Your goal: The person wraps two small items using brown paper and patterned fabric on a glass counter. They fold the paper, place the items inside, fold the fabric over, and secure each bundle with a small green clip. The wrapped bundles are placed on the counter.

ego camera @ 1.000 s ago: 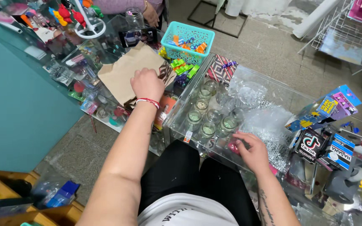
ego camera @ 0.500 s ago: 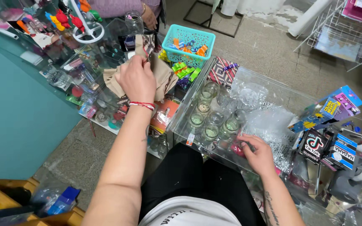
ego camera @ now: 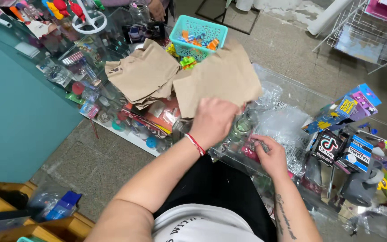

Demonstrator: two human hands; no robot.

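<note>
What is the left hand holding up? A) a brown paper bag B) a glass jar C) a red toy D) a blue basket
A: the left hand grips a flat brown paper bag lifted above the glass counter, while more bags lie in a stack beside it and the turquoise basket sits untouched behind.

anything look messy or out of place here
The brown paper bags lie in a loose, crumpled, fanned heap on the glass counter, not squared up. The left hand holds one bag. Nothing spilled or broken.

Glass counter (ego camera: 292,96) crowded; floor (ego camera: 90,166) open.
</note>
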